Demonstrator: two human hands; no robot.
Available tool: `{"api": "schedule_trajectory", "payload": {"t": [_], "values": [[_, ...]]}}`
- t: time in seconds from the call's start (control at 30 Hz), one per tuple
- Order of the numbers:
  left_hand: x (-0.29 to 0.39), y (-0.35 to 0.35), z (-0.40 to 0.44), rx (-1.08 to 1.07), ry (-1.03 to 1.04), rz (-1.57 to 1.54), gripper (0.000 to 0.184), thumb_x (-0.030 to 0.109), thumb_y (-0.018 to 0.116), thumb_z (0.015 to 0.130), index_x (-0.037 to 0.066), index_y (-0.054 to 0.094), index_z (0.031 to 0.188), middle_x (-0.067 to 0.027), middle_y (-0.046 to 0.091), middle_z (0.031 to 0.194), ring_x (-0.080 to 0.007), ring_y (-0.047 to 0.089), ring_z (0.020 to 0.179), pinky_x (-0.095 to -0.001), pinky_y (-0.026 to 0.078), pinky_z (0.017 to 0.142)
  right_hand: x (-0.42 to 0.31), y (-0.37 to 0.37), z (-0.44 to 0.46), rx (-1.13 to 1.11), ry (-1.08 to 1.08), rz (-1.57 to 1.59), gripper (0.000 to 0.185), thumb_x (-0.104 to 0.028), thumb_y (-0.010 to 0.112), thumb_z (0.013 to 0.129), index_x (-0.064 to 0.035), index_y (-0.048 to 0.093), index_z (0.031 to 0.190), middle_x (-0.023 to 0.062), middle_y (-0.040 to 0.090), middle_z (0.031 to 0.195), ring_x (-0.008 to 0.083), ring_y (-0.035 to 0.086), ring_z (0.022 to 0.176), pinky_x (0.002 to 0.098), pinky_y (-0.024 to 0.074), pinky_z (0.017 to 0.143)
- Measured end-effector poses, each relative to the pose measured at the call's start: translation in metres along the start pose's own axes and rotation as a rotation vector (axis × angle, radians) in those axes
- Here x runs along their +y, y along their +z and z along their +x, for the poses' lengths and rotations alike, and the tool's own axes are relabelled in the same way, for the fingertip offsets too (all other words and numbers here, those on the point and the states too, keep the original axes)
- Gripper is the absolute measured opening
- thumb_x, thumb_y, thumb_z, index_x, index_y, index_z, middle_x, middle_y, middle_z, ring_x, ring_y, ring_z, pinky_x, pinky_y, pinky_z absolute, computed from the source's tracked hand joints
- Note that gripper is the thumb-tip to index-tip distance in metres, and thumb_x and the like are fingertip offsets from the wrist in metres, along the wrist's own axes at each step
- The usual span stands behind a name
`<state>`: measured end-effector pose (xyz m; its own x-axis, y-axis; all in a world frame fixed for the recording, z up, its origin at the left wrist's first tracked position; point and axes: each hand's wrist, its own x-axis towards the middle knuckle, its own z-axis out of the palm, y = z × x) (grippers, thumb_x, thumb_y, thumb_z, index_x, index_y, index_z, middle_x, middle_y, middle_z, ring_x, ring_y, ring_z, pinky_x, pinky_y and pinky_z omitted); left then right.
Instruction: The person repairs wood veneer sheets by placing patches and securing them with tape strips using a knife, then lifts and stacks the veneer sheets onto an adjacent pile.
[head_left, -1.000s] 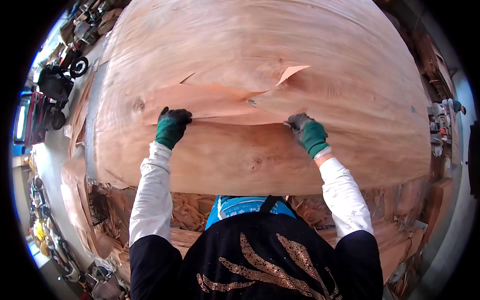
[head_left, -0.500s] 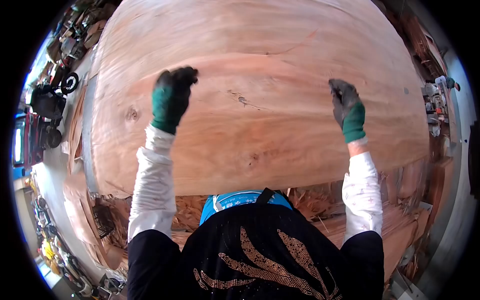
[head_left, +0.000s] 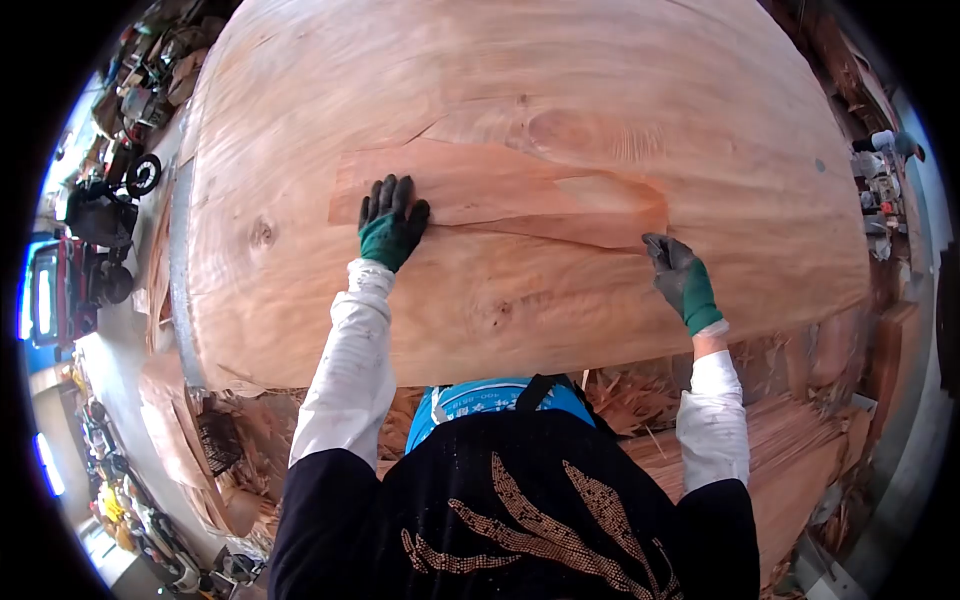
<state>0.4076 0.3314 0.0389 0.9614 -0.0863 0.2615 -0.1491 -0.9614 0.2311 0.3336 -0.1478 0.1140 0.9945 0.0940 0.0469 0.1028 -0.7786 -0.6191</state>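
A thin, reddish strip of wood veneer (head_left: 480,190) with uneven edges lies across a large veneer sheet (head_left: 560,330). My left hand (head_left: 393,222), in a black and green glove, rests flat on the strip's left part, fingers spread. At the strip's lower right corner is my right hand (head_left: 678,272), gloved alike, with thumb and fingers pinched together at the edge. A paler patch shows near the strip's right end. Knots mark the large sheet below and to the left.
Torn veneer scraps (head_left: 635,395) lie below the near edge of the sheet. A dark crate (head_left: 220,440) sits at lower left. Motorbikes (head_left: 105,215) and a red vehicle (head_left: 55,290) stand at far left. Another person (head_left: 890,145) is at far right.
Both hands have come down nearer my body. My left hand has gone from curled to spread flat. The reddish strip now lies over where a dark crack showed in the sheet.
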Motion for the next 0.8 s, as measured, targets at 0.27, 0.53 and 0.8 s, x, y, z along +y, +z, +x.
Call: {"api": "schedule_trajectory", "payload": {"t": [0.27,0.53,0.8], "values": [[-0.009,-0.008,-0.003,0.0,0.037,0.014,0.057,0.045,0.056,0.09,0.016,0.047,0.139,-0.017,0.045,0.144,-0.0376,0.038,0.135,-0.0492,0.03,0.111,-0.051,-0.017,0.006,-0.158,0.39,0.356,0.025,-0.005,0.057,0.092,-0.0057,0.063,0.116,0.0061,0.069,0.101,0.0092,0.06,0.079,0.0261,0.0489,0.059],[-0.045,-0.015,0.012,-0.041,0.066,0.1,0.058,0.046,0.059,0.088,0.013,0.05,0.134,-0.0179,0.05,0.139,-0.0364,0.043,0.131,-0.0488,0.035,0.107,-0.052,0.043,0.024,0.003,-0.098,-0.046,0.037,-0.002,0.064,0.082,-0.0045,0.06,0.119,0.0183,0.061,0.113,0.0339,0.062,0.1,0.0375,0.0501,0.088],[0.044,-0.031,0.004,-0.217,0.388,-0.172,0.084,0.054,0.065,0.081,0.016,0.032,0.148,-0.0182,0.037,0.149,-0.0367,0.032,0.14,-0.0529,0.022,0.114,-0.014,0.066,0.059,-0.129,-0.155,-0.386,0.025,-0.012,0.062,0.083,-0.0081,0.063,0.109,0.0191,0.062,0.105,0.0391,0.059,0.097,0.0468,0.05,0.082]]}}
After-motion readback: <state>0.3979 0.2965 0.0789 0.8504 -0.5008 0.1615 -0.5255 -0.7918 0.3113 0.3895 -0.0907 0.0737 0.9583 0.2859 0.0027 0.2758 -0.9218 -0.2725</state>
